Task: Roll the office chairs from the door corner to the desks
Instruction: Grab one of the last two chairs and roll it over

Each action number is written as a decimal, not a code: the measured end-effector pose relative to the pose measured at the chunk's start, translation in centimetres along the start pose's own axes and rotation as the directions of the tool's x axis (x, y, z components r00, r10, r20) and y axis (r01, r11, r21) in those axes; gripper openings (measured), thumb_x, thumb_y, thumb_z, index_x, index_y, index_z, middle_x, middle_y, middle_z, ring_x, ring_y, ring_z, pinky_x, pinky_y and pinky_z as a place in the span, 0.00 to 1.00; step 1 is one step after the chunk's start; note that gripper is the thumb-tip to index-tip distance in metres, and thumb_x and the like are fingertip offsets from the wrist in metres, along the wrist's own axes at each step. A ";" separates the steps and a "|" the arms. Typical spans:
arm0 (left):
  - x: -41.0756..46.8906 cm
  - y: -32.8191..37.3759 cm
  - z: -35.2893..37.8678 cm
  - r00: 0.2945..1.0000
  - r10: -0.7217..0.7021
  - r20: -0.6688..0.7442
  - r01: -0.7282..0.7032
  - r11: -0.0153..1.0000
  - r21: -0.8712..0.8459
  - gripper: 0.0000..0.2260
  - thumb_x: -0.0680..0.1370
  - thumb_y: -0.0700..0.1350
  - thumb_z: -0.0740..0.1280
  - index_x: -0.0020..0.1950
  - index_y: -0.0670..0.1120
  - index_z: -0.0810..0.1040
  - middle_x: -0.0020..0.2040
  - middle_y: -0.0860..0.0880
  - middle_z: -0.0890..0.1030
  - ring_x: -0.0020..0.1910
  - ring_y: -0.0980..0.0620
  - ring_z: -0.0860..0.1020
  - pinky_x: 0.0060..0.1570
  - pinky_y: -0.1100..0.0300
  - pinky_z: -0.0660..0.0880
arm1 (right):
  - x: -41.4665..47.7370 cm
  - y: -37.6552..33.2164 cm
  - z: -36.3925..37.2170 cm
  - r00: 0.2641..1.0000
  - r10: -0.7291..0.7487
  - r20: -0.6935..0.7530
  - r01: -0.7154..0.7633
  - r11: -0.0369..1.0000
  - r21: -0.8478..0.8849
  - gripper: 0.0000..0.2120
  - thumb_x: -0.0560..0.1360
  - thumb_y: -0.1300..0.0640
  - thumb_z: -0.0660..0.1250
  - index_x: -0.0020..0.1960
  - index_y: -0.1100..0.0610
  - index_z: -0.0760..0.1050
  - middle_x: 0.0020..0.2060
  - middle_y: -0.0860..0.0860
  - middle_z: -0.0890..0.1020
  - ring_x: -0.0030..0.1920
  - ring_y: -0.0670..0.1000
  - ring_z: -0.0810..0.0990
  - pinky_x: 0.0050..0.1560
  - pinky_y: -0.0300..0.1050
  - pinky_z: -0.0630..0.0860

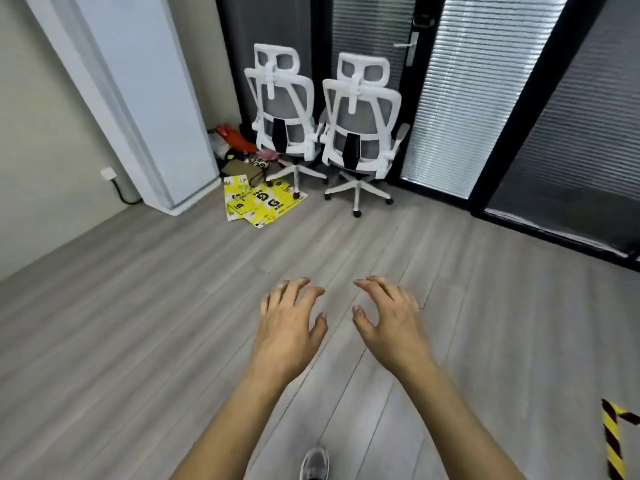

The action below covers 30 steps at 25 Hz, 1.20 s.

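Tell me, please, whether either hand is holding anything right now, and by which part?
Nothing: left hand and right hand are open over bare floor.

Left hand, right hand outstretched, palms down (fingers spread, empty).

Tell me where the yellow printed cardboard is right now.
In the head view it lies flat on the floor, yellow printed cardboard, left of centre, beside the left chair's base and right of the white cabinet.
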State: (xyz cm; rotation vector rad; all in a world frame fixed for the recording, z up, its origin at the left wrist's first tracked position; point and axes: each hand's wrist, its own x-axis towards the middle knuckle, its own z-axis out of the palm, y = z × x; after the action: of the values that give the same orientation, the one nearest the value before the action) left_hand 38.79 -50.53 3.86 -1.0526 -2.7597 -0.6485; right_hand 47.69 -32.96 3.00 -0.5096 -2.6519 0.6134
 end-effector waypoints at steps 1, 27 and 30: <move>3.7 -1.3 0.6 1.000 0.000 0.004 0.000 1.000 -0.002 0.16 0.79 0.54 0.62 0.68 0.57 0.70 0.72 0.54 0.68 0.71 0.49 0.64 0.67 0.52 0.62 | 3.6 0.4 0.8 1.000 0.012 -0.002 -0.012 1.000 -0.005 0.21 0.78 0.46 0.64 0.70 0.45 0.71 0.67 0.44 0.74 0.67 0.49 0.71 0.71 0.50 0.64; 93.7 -24.7 16.0 0.986 0.156 0.050 -0.154 0.987 -0.055 0.22 0.75 0.61 0.51 0.62 0.56 0.75 0.69 0.55 0.71 0.69 0.49 0.68 0.67 0.49 0.65 | 91.7 20.4 18.1 0.975 0.153 -0.161 -0.150 0.988 0.035 0.18 0.76 0.51 0.67 0.66 0.45 0.74 0.62 0.43 0.76 0.62 0.50 0.74 0.64 0.48 0.66; 103.6 -28.0 17.6 0.983 0.181 0.043 -0.179 0.983 -0.046 0.18 0.75 0.58 0.56 0.61 0.57 0.76 0.68 0.54 0.73 0.67 0.48 0.70 0.66 0.47 0.66 | 100.0 21.5 20.5 0.948 0.245 -0.202 -0.242 0.970 0.040 0.18 0.77 0.52 0.67 0.66 0.44 0.75 0.63 0.42 0.76 0.62 0.49 0.74 0.64 0.44 0.62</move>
State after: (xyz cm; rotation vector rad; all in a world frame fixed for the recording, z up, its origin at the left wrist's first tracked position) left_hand -56.77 1.41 4.76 -1.3239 -2.6573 -0.6659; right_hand -42.09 20.13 2.57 -0.8569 -2.4065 0.6139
